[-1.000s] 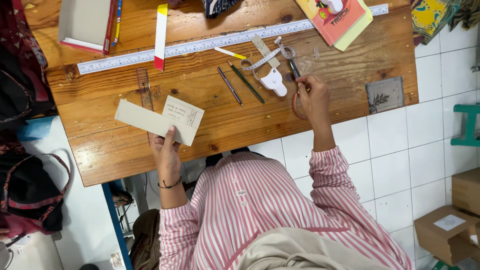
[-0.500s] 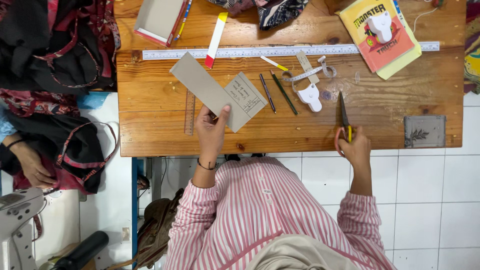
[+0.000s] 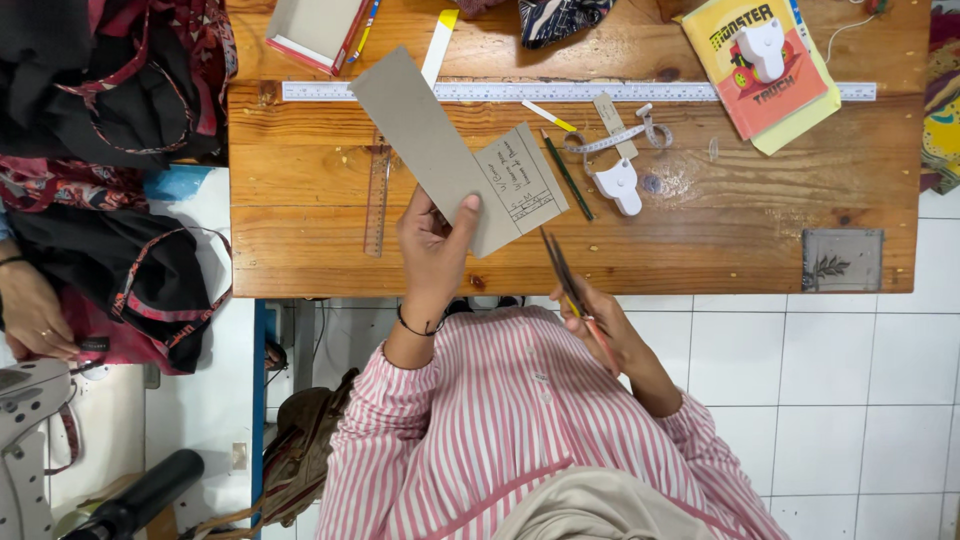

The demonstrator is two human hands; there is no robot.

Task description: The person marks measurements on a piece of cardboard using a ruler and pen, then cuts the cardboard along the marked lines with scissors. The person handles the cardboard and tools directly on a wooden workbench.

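Note:
My left hand (image 3: 432, 243) grips a long grey cardboard strip (image 3: 430, 140) with a handwritten paper piece (image 3: 522, 182) at its lower right end, lifted above the wooden table (image 3: 720, 230). My right hand (image 3: 605, 322) holds a pair of scissors (image 3: 562, 268) near the table's front edge, blades slightly apart and pointing up toward the strip's lower end. On the table behind lie a green pencil (image 3: 567, 175), a white tape measure (image 3: 621, 183) and a long steel ruler (image 3: 640, 92).
A yellow and red booklet (image 3: 765, 75) with a white object on it lies at the back right. A box (image 3: 315, 28) stands at the back left. A small grey plate (image 3: 842, 260) sits at the front right. Dark fabric (image 3: 110, 90) and another person's hand (image 3: 35, 312) are at left.
My right hand has brought the scissors from the table's right side in toward the strip. My left hand has raised and tilted the cardboard strip.

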